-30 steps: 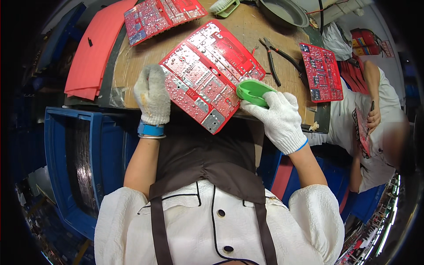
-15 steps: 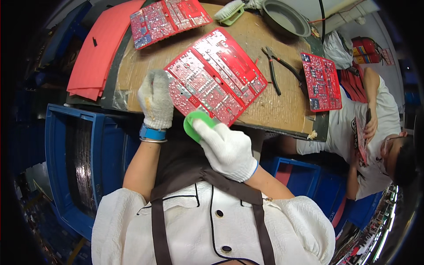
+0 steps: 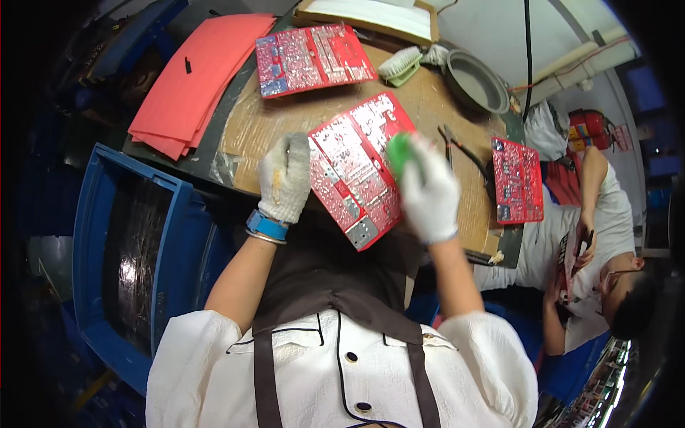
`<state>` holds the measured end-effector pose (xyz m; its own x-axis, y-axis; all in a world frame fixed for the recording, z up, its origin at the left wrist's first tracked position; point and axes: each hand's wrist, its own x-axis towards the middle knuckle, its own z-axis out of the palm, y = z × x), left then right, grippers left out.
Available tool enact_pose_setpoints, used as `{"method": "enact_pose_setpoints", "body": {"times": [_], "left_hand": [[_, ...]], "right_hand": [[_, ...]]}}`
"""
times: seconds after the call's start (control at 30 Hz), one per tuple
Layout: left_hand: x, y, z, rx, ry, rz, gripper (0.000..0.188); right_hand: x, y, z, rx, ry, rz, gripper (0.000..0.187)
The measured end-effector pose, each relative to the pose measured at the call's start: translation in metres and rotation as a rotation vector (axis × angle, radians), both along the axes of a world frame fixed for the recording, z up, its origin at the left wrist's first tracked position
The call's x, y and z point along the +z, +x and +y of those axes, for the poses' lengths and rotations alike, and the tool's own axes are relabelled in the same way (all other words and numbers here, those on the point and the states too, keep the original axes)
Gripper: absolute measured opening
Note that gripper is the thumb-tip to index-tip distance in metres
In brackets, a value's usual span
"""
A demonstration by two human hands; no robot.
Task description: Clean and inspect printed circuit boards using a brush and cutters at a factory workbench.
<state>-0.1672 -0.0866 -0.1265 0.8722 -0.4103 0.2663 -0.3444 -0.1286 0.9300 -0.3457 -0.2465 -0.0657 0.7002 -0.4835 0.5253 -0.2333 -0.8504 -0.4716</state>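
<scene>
My left hand (image 3: 285,180), in a worn whitish knit glove, is closed on the left edge of a red circuit board (image 3: 353,160). The board is held tilted over the front of the table, its side with shiny solder points facing up. Over the board's right part is my right hand (image 3: 430,192) in a white knit glove, slightly blurred. Its fingers are wrapped round a rounded green brush (image 3: 398,152); its underside, toward the board, is hidden.
Another red board (image 3: 314,60) lies behind, beside a pale green brush (image 3: 401,65) and a grey bowl (image 3: 474,80). Pliers (image 3: 465,151) and a third board (image 3: 517,182) are at right. Pink sheets (image 3: 200,82) and a blue crate (image 3: 168,214) flank the left. A co-worker (image 3: 606,207) sits at right.
My right hand has moved the brush up and right, from the board's near corner to its right part. My left hand keeps its hold. The whole view has shifted a little.
</scene>
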Motion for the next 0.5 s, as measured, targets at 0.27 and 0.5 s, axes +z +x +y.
{"method": "enact_pose_setpoints", "body": {"times": [0.27,0.5], "left_hand": [[0.020,0.018,-0.004,-0.145,0.219,0.135,0.083],[0.023,0.017,0.019,-0.338,-0.031,0.494,0.068]], "right_hand": [[0.019,0.032,-0.037,-0.097,0.052,0.089,0.028],[0.012,0.014,0.089,0.334,-0.044,0.144,0.041]]}}
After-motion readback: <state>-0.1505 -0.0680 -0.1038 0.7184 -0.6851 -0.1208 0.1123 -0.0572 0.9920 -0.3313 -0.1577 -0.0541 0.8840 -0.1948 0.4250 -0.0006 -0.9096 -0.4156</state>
